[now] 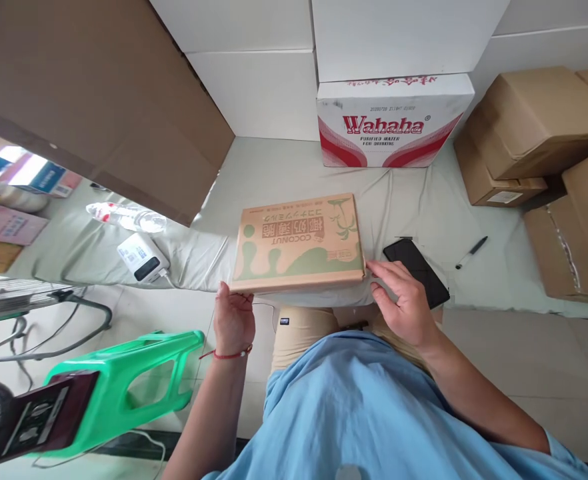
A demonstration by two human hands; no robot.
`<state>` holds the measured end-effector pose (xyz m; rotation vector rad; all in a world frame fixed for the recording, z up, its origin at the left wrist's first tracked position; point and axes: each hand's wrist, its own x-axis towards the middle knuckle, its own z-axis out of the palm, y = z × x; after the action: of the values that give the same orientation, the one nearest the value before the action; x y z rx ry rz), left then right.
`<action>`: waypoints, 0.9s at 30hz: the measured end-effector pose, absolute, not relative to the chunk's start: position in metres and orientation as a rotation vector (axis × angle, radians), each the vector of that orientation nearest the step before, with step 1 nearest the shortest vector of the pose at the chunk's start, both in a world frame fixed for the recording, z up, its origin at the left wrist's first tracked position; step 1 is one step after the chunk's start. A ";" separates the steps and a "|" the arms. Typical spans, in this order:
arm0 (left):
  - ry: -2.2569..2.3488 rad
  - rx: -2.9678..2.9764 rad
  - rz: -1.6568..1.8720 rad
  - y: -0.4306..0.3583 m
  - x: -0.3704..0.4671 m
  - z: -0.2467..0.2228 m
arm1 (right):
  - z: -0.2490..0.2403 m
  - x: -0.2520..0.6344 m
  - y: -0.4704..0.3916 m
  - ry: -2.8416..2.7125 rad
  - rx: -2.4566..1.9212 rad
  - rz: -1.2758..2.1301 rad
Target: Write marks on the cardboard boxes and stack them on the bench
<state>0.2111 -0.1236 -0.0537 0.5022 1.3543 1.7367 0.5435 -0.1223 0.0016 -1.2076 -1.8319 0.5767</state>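
A flat brown cardboard box (299,243) with green palm and drip prints and the word COCONUT lies at the near edge of the cloth-covered table, its lettering upside down to me. My left hand (235,320) grips the near left corner, thumb at the edge and fingers partly hidden under the box. Fingertips of my right hand (401,300) touch the box's right side near its front corner, the fingers stretched out and the thumb apart. Just beyond that hand lies a black phone (417,270), partly covered by it.
Behind stands a white and red Wahaha carton (397,127). Brown cartons (549,127) are stacked at right, near a pen (471,253). To the left are a large cardboard panel (124,100), a plastic bottle (127,217), a white power bank (143,258) and a green stool (124,380).
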 end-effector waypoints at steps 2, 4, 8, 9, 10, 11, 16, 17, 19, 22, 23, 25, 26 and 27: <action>1.336 0.455 1.765 -0.123 0.206 -0.053 | 0.014 0.532 -0.125 -1.863 -1.166 0.501; 1.317 0.426 1.771 -0.122 0.202 -0.051 | 0.025 0.519 -0.129 -1.892 -1.126 0.426; 1.285 0.385 1.756 -0.126 0.199 -0.045 | 0.040 0.501 -0.133 -1.923 -1.019 0.365; 1.290 0.383 1.749 -0.127 0.198 -0.044 | 0.042 0.499 -0.134 -1.918 -0.991 0.367; 1.301 0.386 1.740 -0.130 0.197 -0.043 | 0.043 0.498 -0.134 -1.909 -0.969 0.373; 1.316 0.393 1.728 -0.132 0.195 -0.041 | 0.045 0.499 -0.133 -1.897 -0.955 0.382; 1.411 0.459 1.753 -0.145 0.184 -0.027 | 0.057 0.519 -0.128 -1.786 -0.994 0.494; 1.432 0.470 1.786 -0.147 0.183 -0.022 | 0.059 0.525 -0.127 -1.759 -1.013 0.540; 1.471 0.506 1.854 -0.151 0.184 -0.010 | 0.063 0.535 -0.124 -1.709 -1.035 0.658; 1.523 0.631 1.919 -0.157 0.192 0.009 | 0.066 0.548 -0.119 -1.632 -1.041 0.807; 1.528 0.688 1.938 -0.159 0.196 0.014 | 0.065 0.552 -0.118 -1.615 -1.046 0.839; 1.510 0.813 1.954 -0.163 0.204 0.021 | 0.063 0.559 -0.117 -1.607 -1.067 0.889; 1.490 0.871 1.956 -0.164 0.207 0.024 | 0.060 0.562 -0.116 -1.618 -1.079 0.908; 1.467 0.921 1.957 -0.166 0.209 0.025 | 0.058 0.565 -0.116 -1.640 -1.090 0.924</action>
<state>0.2091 -0.1657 0.0250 0.9205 1.4669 1.9573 0.5650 -0.1164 0.0578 -1.0901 -1.6403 0.9241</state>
